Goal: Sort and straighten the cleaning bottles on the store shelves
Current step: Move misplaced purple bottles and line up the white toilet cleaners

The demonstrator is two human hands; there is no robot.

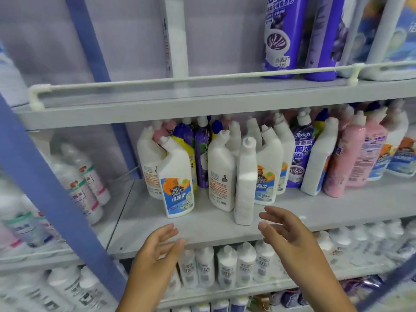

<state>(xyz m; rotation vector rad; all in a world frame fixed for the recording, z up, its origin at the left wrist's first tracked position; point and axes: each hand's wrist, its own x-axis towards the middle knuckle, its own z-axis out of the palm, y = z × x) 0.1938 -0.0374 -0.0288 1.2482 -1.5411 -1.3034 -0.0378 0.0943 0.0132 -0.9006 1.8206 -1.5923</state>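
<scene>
On the middle shelf [202,228] stands a crowd of angled-neck cleaner bottles. A white one with a blue and orange label [176,179] faces forward at the left front. Another white bottle [245,181] stands edge-on at the front, with one turned backwards [220,174] beside it. Purple bottles [300,152] and pink bottles [346,161] fill the right side. My left hand [157,248] hovers open below the shelf's front edge. My right hand [283,230] is open just right of the edge-on bottle, not touching it.
A top shelf with a white guard rail [157,83] holds tall purple bottles [284,34] at the right. Blue uprights [56,199] frame the bay on the left, with more bottles [83,179] beyond. Small white bottles [225,264] fill the shelf below.
</scene>
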